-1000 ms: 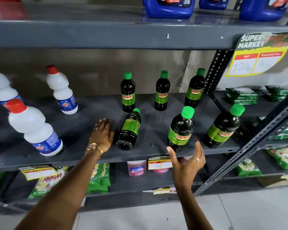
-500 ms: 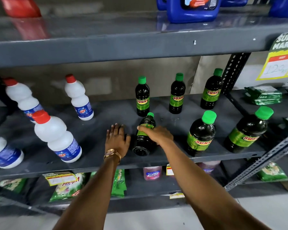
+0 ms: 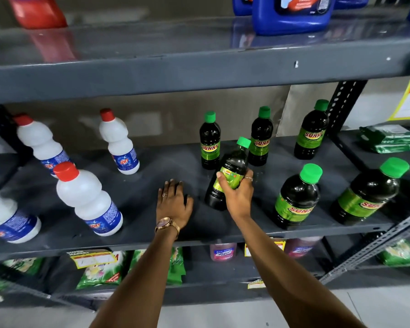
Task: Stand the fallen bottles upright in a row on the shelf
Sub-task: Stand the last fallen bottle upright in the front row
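Note:
A dark bottle with a green cap and green label (image 3: 232, 166) stands tilted on the grey shelf (image 3: 152, 209), its base touching the shelf. My right hand (image 3: 237, 195) is wrapped around its label. Flat on the shelf just left of the bottle lies my left hand (image 3: 173, 204), fingers spread, holding nothing. Behind stand three upright dark bottles (image 3: 210, 140) (image 3: 260, 136) (image 3: 311, 131). Two bigger dark bottles (image 3: 297, 197) (image 3: 369, 192) stand upright at the front right.
White bottles with red caps (image 3: 88, 200) (image 3: 118, 143) (image 3: 40, 143) stand on the shelf's left part. Blue jugs (image 3: 291, 13) sit on the shelf above. Green packets (image 3: 388, 138) lie to the right beyond a perforated post (image 3: 343, 102). Below are green bags and price tags.
My right hand reached in, gripped the fallen dark bottle and tipped it up from lying to nearly upright. My left hand stayed flat on the shelf.

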Action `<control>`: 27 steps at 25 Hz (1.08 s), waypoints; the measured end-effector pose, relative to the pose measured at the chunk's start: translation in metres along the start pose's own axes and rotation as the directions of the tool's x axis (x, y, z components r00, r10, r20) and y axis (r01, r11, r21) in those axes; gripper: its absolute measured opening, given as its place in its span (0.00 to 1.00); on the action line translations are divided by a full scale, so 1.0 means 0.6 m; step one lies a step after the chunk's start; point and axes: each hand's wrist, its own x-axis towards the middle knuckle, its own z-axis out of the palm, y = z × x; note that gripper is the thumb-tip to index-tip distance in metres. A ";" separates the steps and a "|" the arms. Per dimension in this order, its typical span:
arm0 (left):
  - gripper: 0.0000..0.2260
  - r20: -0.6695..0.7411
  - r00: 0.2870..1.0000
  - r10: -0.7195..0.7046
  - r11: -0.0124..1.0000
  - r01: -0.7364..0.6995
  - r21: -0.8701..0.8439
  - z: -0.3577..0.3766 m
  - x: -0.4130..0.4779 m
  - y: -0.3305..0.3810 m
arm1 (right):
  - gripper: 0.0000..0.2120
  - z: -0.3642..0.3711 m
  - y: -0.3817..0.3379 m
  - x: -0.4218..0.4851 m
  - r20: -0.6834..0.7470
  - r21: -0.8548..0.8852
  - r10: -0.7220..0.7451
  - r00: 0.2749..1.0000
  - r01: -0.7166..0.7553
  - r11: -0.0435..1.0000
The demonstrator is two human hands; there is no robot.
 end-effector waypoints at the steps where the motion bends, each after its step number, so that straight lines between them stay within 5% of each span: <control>1: 0.24 0.003 1.000 -0.001 1.000 0.001 0.001 0.000 0.000 0.000 | 0.25 0.004 0.000 0.009 0.003 -0.015 -0.041 0.999 0.041 0.999; 12: 0.24 -0.006 1.000 -0.006 1.000 0.006 0.004 0.006 0.002 -0.002 | 0.45 -0.014 0.019 0.012 0.299 -0.220 -0.060 0.952 0.130 0.967; 18: 0.25 0.013 1.000 -0.012 1.000 0.012 0.006 0.007 0.004 -0.003 | 0.46 0.006 0.005 0.008 0.162 -0.397 -0.057 0.985 0.118 0.910; 27: 0.25 0.011 1.000 -0.011 1.000 0.011 -0.004 0.008 0.004 -0.004 | 0.34 -0.010 0.022 0.010 0.167 -0.281 -0.067 0.984 0.113 0.953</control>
